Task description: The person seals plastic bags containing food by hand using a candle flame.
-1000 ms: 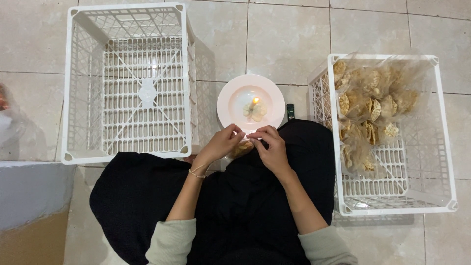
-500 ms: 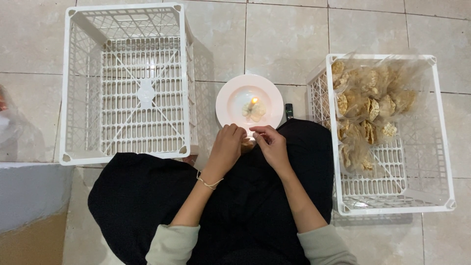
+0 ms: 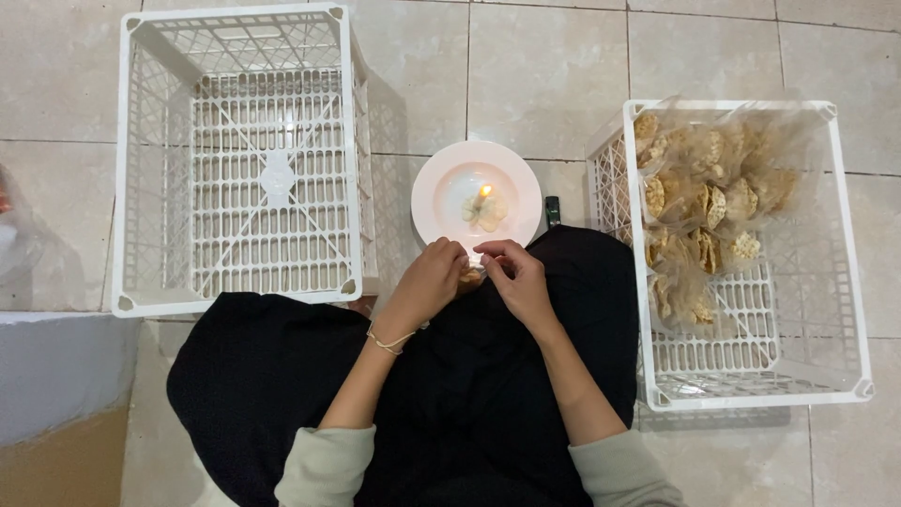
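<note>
Head view: both hands meet over a black-clothed lap, the left hand [image 3: 430, 282] and right hand [image 3: 519, 279] pinching together on a small clear packet [image 3: 472, 275], mostly hidden by the fingers; each grip is clenched on it. Just beyond the grip, touching the lap's edge, sits a pink plate [image 3: 432, 188] on the tiled floor [image 3: 544, 66], holding a short lit candle [image 3: 482, 195] in a puddle of wax. A small dark lighter-like object [image 3: 552, 210] lies just right of the plate. Left of the grip stands a white plastic crate [image 3: 347, 141] with nothing in it. Right of the grip, a second white crate [image 3: 849, 282] holds many clear bags of pale brown crackers [image 3: 699, 202], piled toward its far end. A thin bracelet [image 3: 387, 342] circles the left wrist.
</note>
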